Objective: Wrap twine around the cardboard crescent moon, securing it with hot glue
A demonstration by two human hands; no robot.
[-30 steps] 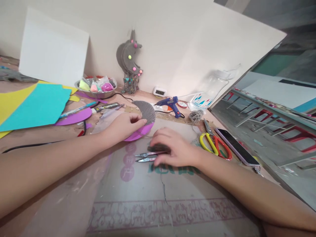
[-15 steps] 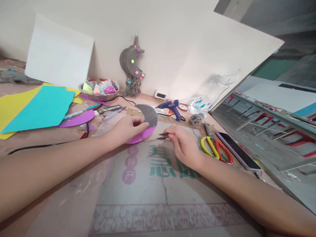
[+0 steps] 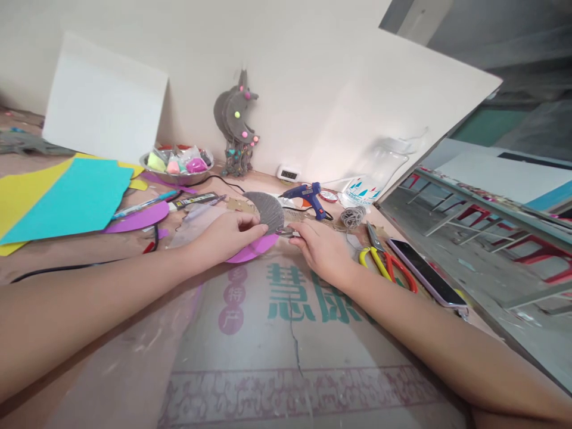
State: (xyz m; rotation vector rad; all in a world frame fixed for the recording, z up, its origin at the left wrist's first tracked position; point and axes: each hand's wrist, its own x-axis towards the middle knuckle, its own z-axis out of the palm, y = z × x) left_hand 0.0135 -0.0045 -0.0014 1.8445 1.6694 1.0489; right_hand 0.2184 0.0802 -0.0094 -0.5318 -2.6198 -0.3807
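Observation:
My left hand [image 3: 233,236] is closed in a pinch on a crescent-shaped piece, its upper part covered in grey yarn [image 3: 267,210] and its lower part bare purple card [image 3: 251,248]. To its right, my right hand [image 3: 322,250] grips a pair of tweezers [image 3: 286,233]. Their tips reach the crescent's right edge, where grey meets purple. Whether they pinch anything is too small to tell. A loose grey strand [image 3: 295,339] runs down over the printed plastic sheet [image 3: 250,351] below my hands.
Behind lie a blue glue gun [image 3: 310,196], a grey yarn ball [image 3: 353,216] and a bowl [image 3: 176,176] of coloured bags. Scissors [image 3: 386,262] and a phone [image 3: 426,273] lie right. Coloured sheets [image 3: 71,199] are left. A decorated grey moon [image 3: 235,116] hangs on the wall.
My right hand has brought the tweezers left and slightly up, from apart to the crescent's edge. My left hand keeps its hold, and the whole view has shifted slightly.

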